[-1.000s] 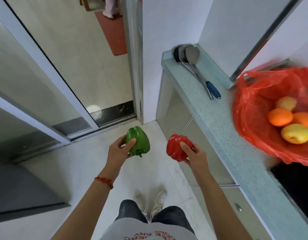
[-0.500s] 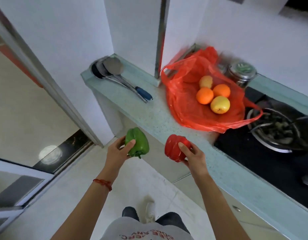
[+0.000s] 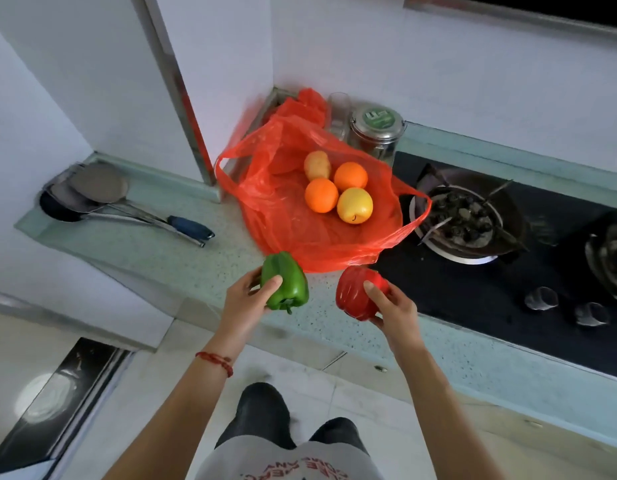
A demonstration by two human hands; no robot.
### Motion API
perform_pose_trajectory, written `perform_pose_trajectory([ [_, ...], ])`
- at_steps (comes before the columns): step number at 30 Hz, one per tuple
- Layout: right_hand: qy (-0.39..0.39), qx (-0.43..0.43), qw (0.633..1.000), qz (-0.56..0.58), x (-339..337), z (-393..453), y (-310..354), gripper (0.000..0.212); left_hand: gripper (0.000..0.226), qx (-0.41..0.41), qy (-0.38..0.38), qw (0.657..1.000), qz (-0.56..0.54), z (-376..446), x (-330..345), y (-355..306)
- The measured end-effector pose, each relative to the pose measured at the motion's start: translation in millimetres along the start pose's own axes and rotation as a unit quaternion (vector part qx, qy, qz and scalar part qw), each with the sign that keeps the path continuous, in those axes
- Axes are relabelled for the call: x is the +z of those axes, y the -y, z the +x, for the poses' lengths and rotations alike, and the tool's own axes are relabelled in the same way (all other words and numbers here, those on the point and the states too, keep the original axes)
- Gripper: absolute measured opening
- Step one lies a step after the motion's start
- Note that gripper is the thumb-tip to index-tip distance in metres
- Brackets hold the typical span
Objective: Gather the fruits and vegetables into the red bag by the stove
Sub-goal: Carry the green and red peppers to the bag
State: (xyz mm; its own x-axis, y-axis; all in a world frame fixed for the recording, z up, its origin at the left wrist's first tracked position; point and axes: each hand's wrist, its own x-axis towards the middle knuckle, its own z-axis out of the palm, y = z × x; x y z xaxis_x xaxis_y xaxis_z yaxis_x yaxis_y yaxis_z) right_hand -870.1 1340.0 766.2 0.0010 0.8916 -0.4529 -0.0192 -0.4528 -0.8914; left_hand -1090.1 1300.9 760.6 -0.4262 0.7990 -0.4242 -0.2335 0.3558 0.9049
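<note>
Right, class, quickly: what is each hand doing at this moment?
Left hand: holds the green pepper.
Right hand: holds the red pepper.

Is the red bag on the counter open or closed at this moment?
Open. The red bag lies spread on the counter, its mouth wide, so two oranges, a yellow apple and a potato show inside.

speckled pale-green countertop (image 3: 203, 258) carries: red plastic bag (image 3: 275, 209) w/ fruit, ladles (image 3: 102, 199) at left, metal-lidded jar (image 3: 376, 133), black gas hob (image 3: 473, 289) at right.
</note>
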Motion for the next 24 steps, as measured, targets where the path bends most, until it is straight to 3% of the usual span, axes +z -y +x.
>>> perform_pose_trajectory([
  [6,-0.042,-0.023,0.999,0.003,19,33,24,0.017,0.033,0.012,0.072,0.997,0.024,55,19,-28],
  [17,-0.121,-0.044,0.990,-0.053,56,89,54,0.019,0.021,-0.017,0.176,0.983,0.054,131,56,-57],
  [24,-0.136,-0.006,0.977,-0.164,58,124,58,0.059,0.016,-0.036,0.171,0.982,0.065,155,75,-58],
])
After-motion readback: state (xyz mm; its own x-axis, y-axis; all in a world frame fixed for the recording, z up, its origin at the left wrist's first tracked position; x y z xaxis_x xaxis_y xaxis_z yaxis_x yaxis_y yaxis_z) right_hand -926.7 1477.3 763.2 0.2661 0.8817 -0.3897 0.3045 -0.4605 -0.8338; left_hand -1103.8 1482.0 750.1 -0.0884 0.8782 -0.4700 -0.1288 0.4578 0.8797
